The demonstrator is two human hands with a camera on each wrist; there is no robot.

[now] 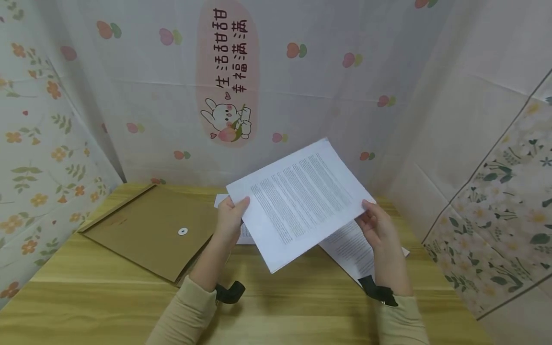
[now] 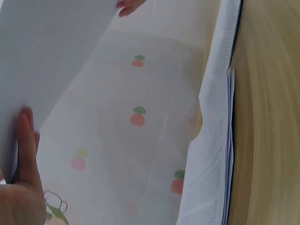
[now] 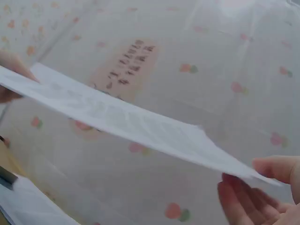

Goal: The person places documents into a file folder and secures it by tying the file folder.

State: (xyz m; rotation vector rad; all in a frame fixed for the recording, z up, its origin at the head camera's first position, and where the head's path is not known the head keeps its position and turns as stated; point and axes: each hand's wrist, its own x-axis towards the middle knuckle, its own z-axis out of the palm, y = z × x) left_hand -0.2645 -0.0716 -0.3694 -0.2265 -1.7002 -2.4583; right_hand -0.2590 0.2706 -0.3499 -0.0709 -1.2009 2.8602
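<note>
Paper (image 1: 304,203), white, rectangular and closely printed, tilts above the pale yellow wood-grain table (image 1: 302,306) at the centre of the head frame. Your left hand (image 1: 228,218) pinches its left edge, and your right hand (image 1: 381,230) grips the right corner between thumb and fingers. Beneath, partly hidden, lie more printed white pages (image 1: 351,247); at centre left rests a flat brown envelope (image 1: 146,230) with a round white button (image 1: 183,231).
</note>
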